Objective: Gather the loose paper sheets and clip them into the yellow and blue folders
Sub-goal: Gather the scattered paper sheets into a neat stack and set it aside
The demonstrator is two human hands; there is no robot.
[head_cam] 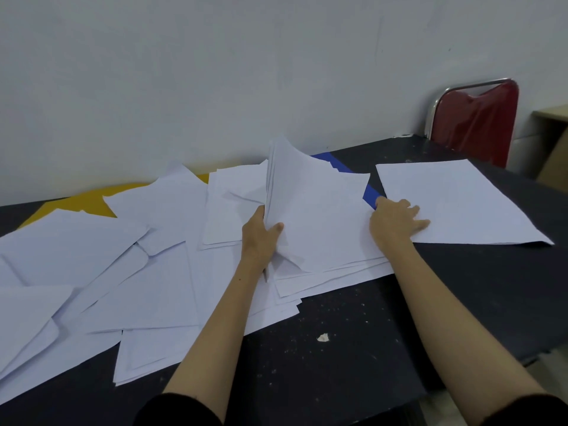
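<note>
Many loose white paper sheets (101,278) lie scattered over the left and middle of the dark table (353,333). My left hand (261,238) grips the left edge of a small stack of sheets (316,219), lifting that edge so the sheets bend upward. My right hand (396,224) rests with spread fingers on the near left corner of a separate white sheet (455,201) lying flat at the right. The yellow folder (76,201) shows at the back left, mostly covered by paper. Only strips of the blue folder (370,193) show from under the stack.
A red chair (473,124) stands behind the table's far right corner, with a cardboard box (553,142) beside it. A white wall runs along the table's back edge. A small white scrap (322,337) lies on the near bare tabletop.
</note>
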